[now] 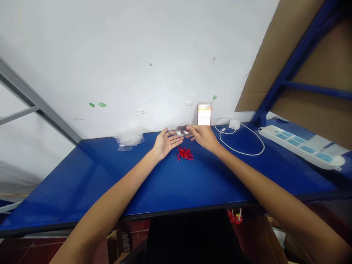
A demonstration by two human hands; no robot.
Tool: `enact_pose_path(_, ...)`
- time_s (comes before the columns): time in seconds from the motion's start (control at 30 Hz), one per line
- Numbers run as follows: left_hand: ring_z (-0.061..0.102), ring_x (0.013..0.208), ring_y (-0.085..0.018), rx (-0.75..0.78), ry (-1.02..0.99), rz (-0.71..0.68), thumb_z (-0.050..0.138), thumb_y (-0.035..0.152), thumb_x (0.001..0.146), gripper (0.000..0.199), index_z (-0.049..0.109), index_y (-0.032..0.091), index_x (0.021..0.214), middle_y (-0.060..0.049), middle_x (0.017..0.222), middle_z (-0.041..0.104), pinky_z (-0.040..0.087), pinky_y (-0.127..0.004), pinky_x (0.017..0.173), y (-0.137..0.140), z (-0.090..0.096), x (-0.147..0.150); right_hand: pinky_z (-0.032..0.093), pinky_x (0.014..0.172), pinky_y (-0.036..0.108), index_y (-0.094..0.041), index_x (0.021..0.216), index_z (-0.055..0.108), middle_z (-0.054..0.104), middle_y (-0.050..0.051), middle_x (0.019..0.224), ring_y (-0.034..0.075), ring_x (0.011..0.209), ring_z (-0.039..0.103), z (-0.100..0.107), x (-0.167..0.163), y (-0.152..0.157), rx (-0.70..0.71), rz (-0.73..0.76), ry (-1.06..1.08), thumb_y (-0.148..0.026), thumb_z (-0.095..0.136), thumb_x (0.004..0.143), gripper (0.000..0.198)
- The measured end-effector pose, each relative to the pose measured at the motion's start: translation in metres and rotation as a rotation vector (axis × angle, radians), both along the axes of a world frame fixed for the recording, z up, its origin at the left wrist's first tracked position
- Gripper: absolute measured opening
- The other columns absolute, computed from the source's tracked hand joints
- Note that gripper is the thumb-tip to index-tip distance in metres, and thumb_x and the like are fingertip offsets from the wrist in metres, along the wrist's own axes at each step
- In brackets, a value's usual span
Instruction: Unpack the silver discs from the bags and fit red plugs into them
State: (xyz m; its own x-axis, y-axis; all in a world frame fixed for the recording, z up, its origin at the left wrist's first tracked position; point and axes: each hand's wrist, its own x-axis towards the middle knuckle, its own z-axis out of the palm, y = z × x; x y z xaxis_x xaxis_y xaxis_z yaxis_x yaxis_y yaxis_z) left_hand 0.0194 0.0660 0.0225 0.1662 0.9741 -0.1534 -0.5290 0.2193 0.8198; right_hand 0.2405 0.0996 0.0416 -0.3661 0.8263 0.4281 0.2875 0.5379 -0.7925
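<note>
Two shiny round discs [180,131] sit between the hands, overlapping in a short row that runs left to right. The right hand [205,137] has the row's right end pinched between thumb and fingers, with a speck of red showing at the grip. The left hand [162,146] comes in from the left, palm turned up, its fingers straight and pointing right, the tips at or just beside the near-left edge of the discs. A clear film [171,130] shows by its thumb; whether the left fingers grip it, I cannot tell. So the discs lie to the right of the left fingers and at the tips of the right ones, the right hand being nearer.

The red cord loops [185,154] lie heaped on the tabletop [176,187], just to the near side of the fingertips, pointing various ways. Well apart, far left, lie clear plastic bags [129,137]; a phone [205,114] stands beyond the right hand.
</note>
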Motion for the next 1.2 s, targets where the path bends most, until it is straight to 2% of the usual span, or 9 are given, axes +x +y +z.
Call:
enact_pose_path(0.1,0.079,0.111,-0.035,0.000,0.018,-0.005,0.057,0.062,0.105,0.052,0.068,0.014,0.118,-0.024,0.115,0.079,0.065,-0.047,0.101,0.001,-0.004,0.003,0.064,0.058,0.034,-0.025,0.114,0.087,0.086,0.005,0.089,0.026,0.067,0.082,0.005,0.002,-0.006,0.118,-0.070,-0.125,-0.061,0.055,0.110,0.048)
enact_pose_path(0.23,0.079,0.103,-0.031,-0.018,0.030,-0.005,0.063,0.062,0.102,0.052,0.071,0.013,0.115,-0.022,0.115,0.078,0.067,-0.043,0.095,0.000,-0.009,0.010,0.068,0.067,0.038,-0.027,0.109,0.087,0.087,0.005,0.098,0.027,0.078,0.084,0.010,-0.004,-0.015,0.166,-0.110,-0.082,-0.060,0.055,0.110,0.046)
enact_pose_path(0.47,0.076,0.095,-0.023,0.048,0.017,0.094,0.073,0.035,0.099,0.024,0.074,0.013,0.109,-0.016,0.109,0.078,0.066,-0.039,0.101,0.005,-0.007,0.000,0.071,0.068,0.038,-0.021,0.128,0.083,0.085,0.012,0.118,0.028,0.087,0.085,0.027,-0.003,-0.027,0.109,-0.195,0.205,-0.064,0.057,0.107,0.054)
enact_pose_path(0.57,0.075,0.094,-0.018,0.108,0.018,0.166,0.078,0.019,0.093,0.011,0.071,0.014,0.099,-0.010,0.103,0.077,0.065,-0.035,0.103,0.011,0.000,-0.016,0.070,0.064,0.037,-0.019,0.125,0.084,0.085,0.014,0.116,0.028,0.084,0.085,0.028,0.004,-0.022,0.094,-0.232,0.288,-0.065,0.060,0.105,0.056)
enact_pose_path(0.73,0.075,0.089,-0.013,0.146,0.083,0.282,0.084,0.010,0.084,0.022,0.068,0.014,0.098,-0.005,0.097,0.075,0.065,-0.029,0.096,0.019,0.002,-0.041,0.069,0.056,0.037,-0.020,0.113,0.086,0.086,0.011,0.107,0.028,0.076,0.083,0.022,0.011,-0.007,0.053,-0.260,0.326,-0.067,0.066,0.101,0.053)
enact_pose_path(0.93,0.077,0.081,-0.019,0.210,0.405,0.340,0.090,0.009,0.075,0.036,0.068,0.015,0.103,-0.006,0.091,0.076,0.067,-0.034,0.078,0.022,-0.016,-0.044,0.069,0.058,0.033,-0.018,0.121,0.082,0.085,0.013,0.114,0.026,0.081,0.084,0.008,0.011,0.002,-0.058,-0.168,0.285,-0.065,0.066,0.102,0.053)
enact_pose_path(1.07,0.075,0.070,-0.018,0.249,0.519,0.334,0.086,0.009,0.075,0.035,0.068,0.016,0.104,-0.004,0.083,0.075,0.060,-0.026,0.060,0.026,-0.024,-0.041,0.071,0.063,0.034,-0.016,0.121,0.080,0.085,0.013,0.108,0.024,0.080,0.084,-0.003,0.003,0.001,-0.220,-0.034,0.287,-0.060,0.074,0.098,0.050)
enact_pose_path(1.13,0.073,0.065,-0.018,0.267,0.549,0.312,0.085,0.009,0.074,0.035,0.068,0.016,0.104,-0.003,0.078,0.074,0.054,-0.024,0.054,0.028,-0.026,-0.041,0.072,0.063,0.036,-0.017,0.118,0.081,0.085,0.012,0.107,0.024,0.079,0.083,0.001,-0.007,-0.001,-0.255,0.001,0.314,-0.057,0.077,0.095,0.046)
enact_pose_path(1.2,0.071,0.061,-0.018,0.282,0.555,0.296,0.085,0.009,0.072,0.035,0.068,0.016,0.102,-0.003,0.075,0.074,0.052,-0.024,0.052,0.030,-0.028,-0.041,0.074,0.063,0.038,-0.018,0.112,0.082,0.084,0.011,0.107,0.024,0.080,0.082,0.012,-0.025,-0.002,-0.245,0.038,0.339,-0.054,0.079,0.094,0.040)
